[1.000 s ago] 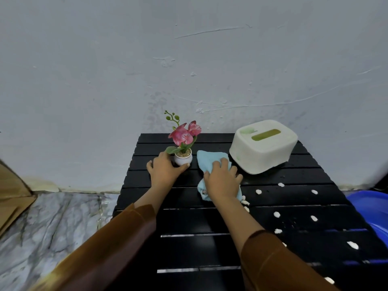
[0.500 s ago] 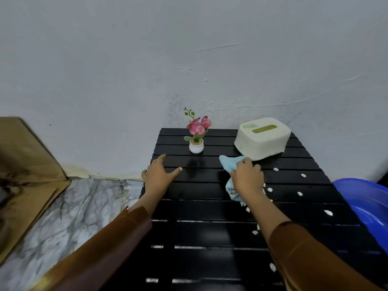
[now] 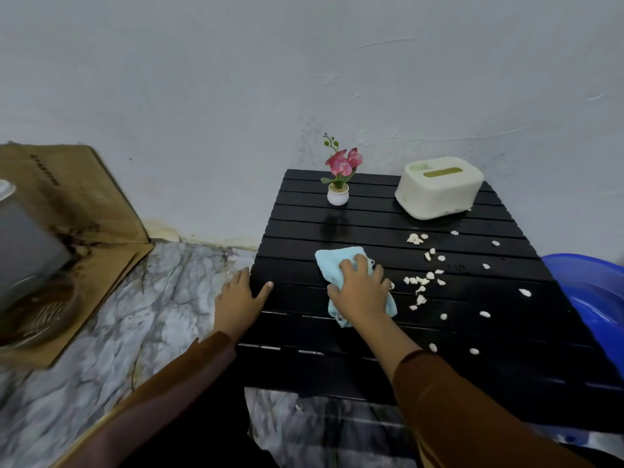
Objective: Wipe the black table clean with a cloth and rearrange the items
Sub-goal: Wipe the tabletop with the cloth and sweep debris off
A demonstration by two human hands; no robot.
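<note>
A black slatted table point(image 3: 472, 332) stands against the wall. My right hand point(image 3: 359, 292) presses a light blue cloth point(image 3: 332, 261) flat on the table's left middle. My left hand point(image 3: 241, 297) rests open on the table's left edge, holding nothing. A small white pot with pink flowers point(image 3: 338, 184) stands at the back, left of a cream tissue box point(image 3: 439, 190) at the back right. Several white crumbs point(image 3: 420, 282) lie scattered to the right of the cloth.
A blue plastic basin point(image 3: 594, 292) sits beside the table's right edge. Flattened cardboard point(image 3: 84, 211) leans on the wall at the left, with a grey container point(image 3: 23, 251) on it. The floor point(image 3: 135, 315) is marbled grey.
My left hand let go of the flower pot and came back to the table's left edge. My right hand slid the cloth toward me and leftward. The view pulled back and swung left.
</note>
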